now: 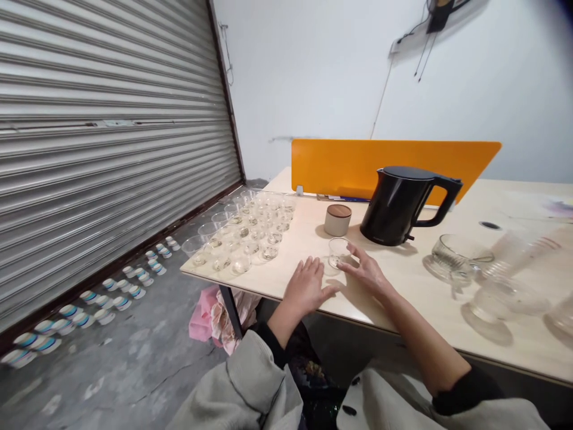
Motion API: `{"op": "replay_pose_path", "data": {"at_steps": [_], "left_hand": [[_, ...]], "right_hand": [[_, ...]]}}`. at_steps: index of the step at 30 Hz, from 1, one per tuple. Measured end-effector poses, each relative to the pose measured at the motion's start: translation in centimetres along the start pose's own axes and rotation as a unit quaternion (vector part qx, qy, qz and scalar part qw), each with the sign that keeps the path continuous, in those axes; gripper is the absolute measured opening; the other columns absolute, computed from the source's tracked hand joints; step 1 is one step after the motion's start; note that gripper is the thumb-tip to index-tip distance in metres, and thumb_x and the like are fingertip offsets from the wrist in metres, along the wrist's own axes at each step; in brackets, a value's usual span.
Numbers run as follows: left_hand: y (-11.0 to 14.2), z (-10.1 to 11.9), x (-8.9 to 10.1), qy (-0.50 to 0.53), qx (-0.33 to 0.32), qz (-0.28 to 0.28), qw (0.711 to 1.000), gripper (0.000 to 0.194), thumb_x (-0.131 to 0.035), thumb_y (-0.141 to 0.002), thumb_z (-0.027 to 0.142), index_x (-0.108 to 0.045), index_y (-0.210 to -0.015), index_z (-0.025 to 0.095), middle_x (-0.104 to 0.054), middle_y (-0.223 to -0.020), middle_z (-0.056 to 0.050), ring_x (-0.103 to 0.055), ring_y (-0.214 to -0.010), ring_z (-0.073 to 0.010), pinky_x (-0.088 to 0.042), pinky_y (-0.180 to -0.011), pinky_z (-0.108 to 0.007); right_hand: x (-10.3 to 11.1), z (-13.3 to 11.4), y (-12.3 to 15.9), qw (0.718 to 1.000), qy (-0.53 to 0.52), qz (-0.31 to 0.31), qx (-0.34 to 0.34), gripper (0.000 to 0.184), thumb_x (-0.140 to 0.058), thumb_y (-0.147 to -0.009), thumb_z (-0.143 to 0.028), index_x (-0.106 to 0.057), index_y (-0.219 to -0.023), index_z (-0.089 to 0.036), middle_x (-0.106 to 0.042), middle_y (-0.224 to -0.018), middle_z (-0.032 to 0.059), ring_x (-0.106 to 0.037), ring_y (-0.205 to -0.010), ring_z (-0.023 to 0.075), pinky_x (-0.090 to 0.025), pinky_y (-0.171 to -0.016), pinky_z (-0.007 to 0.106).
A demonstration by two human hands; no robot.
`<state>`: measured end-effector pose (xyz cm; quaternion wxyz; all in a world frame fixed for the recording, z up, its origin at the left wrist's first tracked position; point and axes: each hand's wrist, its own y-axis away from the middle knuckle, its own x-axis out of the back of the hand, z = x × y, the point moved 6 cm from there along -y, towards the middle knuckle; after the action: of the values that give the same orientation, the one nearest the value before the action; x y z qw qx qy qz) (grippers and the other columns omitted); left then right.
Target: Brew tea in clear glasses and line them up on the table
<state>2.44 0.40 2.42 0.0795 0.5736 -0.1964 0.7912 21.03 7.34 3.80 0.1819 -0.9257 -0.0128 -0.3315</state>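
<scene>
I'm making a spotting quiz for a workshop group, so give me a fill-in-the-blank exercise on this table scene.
The fingers of the right hand reach a small glass cup, and the left hand lies ____ down on the table.
Behind them stands a ____ kettle.
The small canister beside it has a ____ lid.
Blue-striped paper cups sit on the ____ along the rolling shutter.

Missing words: palm; black; wooden; floor.

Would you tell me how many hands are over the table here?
2: the left hand by the near edge of the table, and the right hand beside a small glass cup.
</scene>
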Motion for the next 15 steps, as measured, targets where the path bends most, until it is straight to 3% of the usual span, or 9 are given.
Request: {"op": "replay_pose_path", "data": {"at_steps": [4, 9, 12, 15], "left_hand": [[2.9, 1.7, -0.5, -0.004, -0.064, 0.040, 0.997, 0.079, -0.032, -0.101, 0.070, -0.046, -0.152, 0.012, -0.043, -0.163, -0.015, -0.033, -0.155, -0.0302, -0.025, -0.128, -0.048], [5.9, 3.6, -1.0, -0.011, -0.163, 0.092, 0.982, 0.074, -0.037, -0.101, 0.068, -0.052, -0.147, 0.012, -0.054, -0.155, -0.014, -0.043, -0.149, -0.0308, -0.030, -0.126, -0.046], [7.1, 4.3, -0.8, -0.023, -0.201, 0.108, 0.973, 0.071, -0.044, -0.101, 0.065, -0.050, -0.147, 0.010, -0.054, -0.155, -0.014, -0.042, -0.149, -0.0318, -0.029, -0.126, -0.046], [8.0, 4.5, -0.1, -0.038, -0.221, 0.109, 0.968, 0.069, -0.055, -0.100, 0.056, -0.047, -0.148, 0.008, -0.050, -0.157, -0.015, -0.037, -0.151, -0.0315, -0.026, -0.128, -0.044]], "right_hand": [[-1.4, 0.4, -0.8, 0.992, -0.115, 0.026, -0.046, 0.085, -0.079, -0.070, -0.060, -0.055, -0.139, -0.018, -0.064, -0.139, 0.0201, -0.066, -0.122, 0.0363, -0.053, -0.102, 0.052], [-1.5, -0.2, -1.3, 0.992, -0.098, 0.057, -0.048, 0.064, -0.078, -0.072, -0.059, -0.062, -0.123, -0.023, -0.069, -0.126, 0.0176, -0.067, -0.115, 0.0357, -0.053, -0.100, 0.053], [-1.8, -2.0, -1.5, 0.992, -0.106, 0.063, -0.039, 0.064, -0.079, -0.070, -0.061, -0.062, -0.118, -0.022, -0.071, -0.121, 0.0159, -0.067, -0.110, 0.0347, -0.053, -0.097, 0.054], [-3.5, -5.1, -1.6, 0.989, -0.144, 0.034, -0.012, 0.067, -0.082, -0.067, -0.062, -0.062, -0.116, -0.020, -0.070, -0.118, 0.0148, -0.067, -0.107, 0.0329, -0.055, -0.090, 0.050]]}}
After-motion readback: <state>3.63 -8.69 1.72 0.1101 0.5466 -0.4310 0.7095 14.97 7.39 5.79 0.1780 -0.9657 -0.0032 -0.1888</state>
